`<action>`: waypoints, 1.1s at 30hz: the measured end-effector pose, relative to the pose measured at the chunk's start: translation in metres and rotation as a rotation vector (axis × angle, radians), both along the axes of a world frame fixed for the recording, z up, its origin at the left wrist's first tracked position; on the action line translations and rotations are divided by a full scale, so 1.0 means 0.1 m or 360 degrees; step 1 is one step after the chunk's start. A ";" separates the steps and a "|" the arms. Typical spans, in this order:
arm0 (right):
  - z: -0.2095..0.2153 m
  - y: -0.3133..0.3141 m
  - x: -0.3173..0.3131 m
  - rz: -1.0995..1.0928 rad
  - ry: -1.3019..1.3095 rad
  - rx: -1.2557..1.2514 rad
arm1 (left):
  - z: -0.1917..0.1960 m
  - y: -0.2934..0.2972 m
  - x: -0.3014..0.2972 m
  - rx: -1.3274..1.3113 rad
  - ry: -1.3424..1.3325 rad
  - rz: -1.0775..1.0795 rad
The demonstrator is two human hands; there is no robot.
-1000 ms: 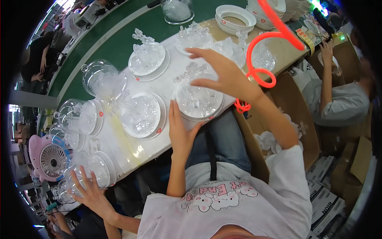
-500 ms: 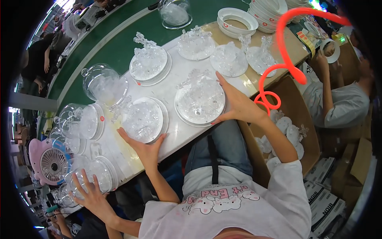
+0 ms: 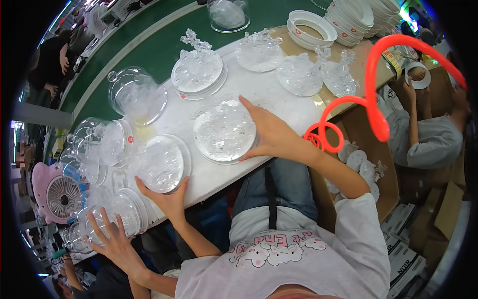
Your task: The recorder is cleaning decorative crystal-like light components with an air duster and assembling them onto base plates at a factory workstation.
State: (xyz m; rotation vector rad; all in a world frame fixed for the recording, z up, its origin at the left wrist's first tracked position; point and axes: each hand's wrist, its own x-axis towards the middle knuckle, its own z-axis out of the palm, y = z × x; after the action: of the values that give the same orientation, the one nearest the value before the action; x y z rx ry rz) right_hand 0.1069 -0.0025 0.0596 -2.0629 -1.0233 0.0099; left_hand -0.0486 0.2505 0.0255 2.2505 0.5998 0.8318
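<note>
My left hand (image 3: pixel 167 199) spreads its thumb and fingers round the near edge of a round white base (image 3: pixel 162 164) with a clear, rippled top. My right hand (image 3: pixel 274 129) grips the right edge of a similar round base (image 3: pixel 225 130), fingers at its far side and thumb at its near side. Both bases sit low at the white tabletop; I cannot tell whether they touch it. Behind them stands another round base (image 3: pixel 197 72) with a clear branching ornament on it. To the left is a clear dome (image 3: pixel 137 97) with a knob and whitish filling.
Several clear ornament discs (image 3: pixel 299 74) and stacked white rings (image 3: pixel 312 31) line the far right. A red coiled hose (image 3: pixel 373 94) hangs at right above a cardboard box (image 3: pixel 391 174). At left are more domes, a pink fan (image 3: pixel 62 198) and a co-worker's spread hand (image 3: pixel 114 244).
Both hands have moved to the left, carrying or sliding their round bases along the table. The view has shifted slightly. The co-worker's spread hand at left has hardly moved.
</note>
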 end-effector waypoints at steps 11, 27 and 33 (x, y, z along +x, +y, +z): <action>0.35 0.18 0.56 -0.0252 -0.0205 0.0059 | -0.07 0.18 -0.05 0.0157 -0.0121 0.0210; 0.65 -0.37 1.42 -0.0556 -0.0465 -0.0492 | 0.28 -0.99 0.12 -0.0543 -0.0756 -0.0745; 1.31 -0.67 0.63 -0.0230 -0.0465 -0.0028 | 0.42 -1.25 0.47 -0.1574 -0.0407 -0.0985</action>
State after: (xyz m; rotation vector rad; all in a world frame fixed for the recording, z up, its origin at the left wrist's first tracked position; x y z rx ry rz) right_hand 0.1703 -0.0697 0.1908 -2.1926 -1.0452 -0.3669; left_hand -0.0011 0.1260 0.0675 1.2624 0.1019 0.3528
